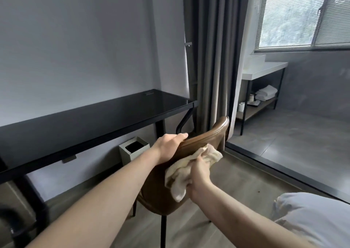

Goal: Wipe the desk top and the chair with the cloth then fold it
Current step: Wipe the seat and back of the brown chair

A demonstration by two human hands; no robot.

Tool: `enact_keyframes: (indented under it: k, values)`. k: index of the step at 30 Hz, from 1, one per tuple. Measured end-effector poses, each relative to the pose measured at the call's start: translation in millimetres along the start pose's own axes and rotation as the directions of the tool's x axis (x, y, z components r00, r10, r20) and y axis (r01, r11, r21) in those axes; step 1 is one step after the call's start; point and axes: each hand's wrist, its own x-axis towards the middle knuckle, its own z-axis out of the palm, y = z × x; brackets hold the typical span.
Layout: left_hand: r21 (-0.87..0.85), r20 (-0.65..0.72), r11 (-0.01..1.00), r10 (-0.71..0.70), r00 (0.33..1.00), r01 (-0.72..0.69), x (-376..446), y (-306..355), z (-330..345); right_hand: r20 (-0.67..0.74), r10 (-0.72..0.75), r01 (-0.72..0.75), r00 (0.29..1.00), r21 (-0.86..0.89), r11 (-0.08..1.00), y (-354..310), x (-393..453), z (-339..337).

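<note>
Head: cloth (186, 170) diagonal on chair (204, 139)

chair (204, 139): brown, with black legs. cloth (181, 174) against the chair: cream, unpatterned. desk top (106, 115) left of the chair: glossy black; bin (132, 149) beneath it: pale grey-white.

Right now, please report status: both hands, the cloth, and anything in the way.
Left hand grips chair backrest top edge. Right hand holds cream cloth against the backrest. Cloth bunched, not folded. Nothing in the way.
</note>
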Motion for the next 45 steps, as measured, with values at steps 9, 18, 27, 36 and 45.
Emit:
enact_keyframes:
  k: [9, 18, 27, 36, 45]
  values:
    - [0.172, -0.092, 0.972, 0.179, 0.980, -0.162, 16, 6, 21, -0.125, -0.230, 0.228, 0.965, -0.030, 0.973, -50, 32, -22]
    - [0.130, -0.092, 0.975, 0.190, 0.977, -0.178, 24, 0, 26, -0.055, -0.053, 0.046, 0.997, -0.109, 0.993, -67, 140, -54]
    - [0.132, -0.108, 0.980, 0.164, 0.981, -0.150, 20, 8, 23, -0.128, -0.108, 0.108, 0.986, -0.006, 0.994, -9, 55, -23]
    - [0.098, -0.089, 0.991, 0.103, 0.991, -0.094, 11, 11, 22, 0.004, -0.023, 0.023, 1.000, -0.100, 0.995, 47, -13, 24]
    - [0.098, -0.077, 0.987, 0.133, 0.988, -0.126, 14, 8, 24, -0.113, -0.168, 0.164, 0.979, -0.041, 0.986, -36, 78, -33]
